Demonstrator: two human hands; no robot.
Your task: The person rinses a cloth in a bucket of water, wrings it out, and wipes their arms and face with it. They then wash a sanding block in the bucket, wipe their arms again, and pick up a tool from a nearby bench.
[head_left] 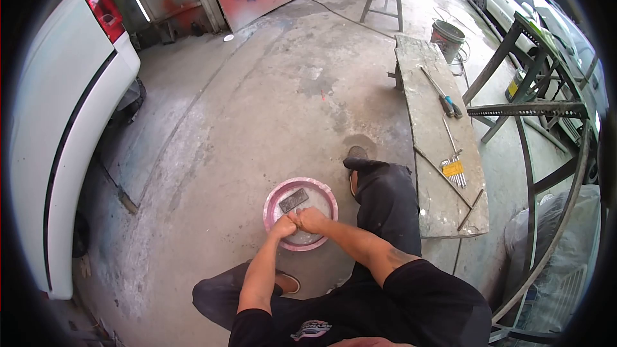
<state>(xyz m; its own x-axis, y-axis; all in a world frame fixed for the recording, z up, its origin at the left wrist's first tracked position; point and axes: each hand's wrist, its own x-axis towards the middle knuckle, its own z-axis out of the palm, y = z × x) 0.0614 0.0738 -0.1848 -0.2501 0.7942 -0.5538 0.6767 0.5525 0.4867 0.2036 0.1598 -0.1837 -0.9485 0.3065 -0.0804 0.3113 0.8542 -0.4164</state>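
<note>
A round pink basin [269,208] stands on the floor between my feet, with whitish, cloudy contents. In its upper part lies a dark grey rectangular block [294,200]. My left hand [283,226] and my right hand [312,220] meet over the middle of the basin, just below the block. The fingers of both hands are closed and pressed together. Whatever is between them, if anything, is hidden or too small to name.
To my right is a low wooden bench [418,83] bearing screwdrivers [447,103], metal rods and a yellow-holdered hex key set [454,170]. A bucket [447,40] stands behind it, beside a metal frame [527,109]. A white vehicle [71,103] occupies the left side.
</note>
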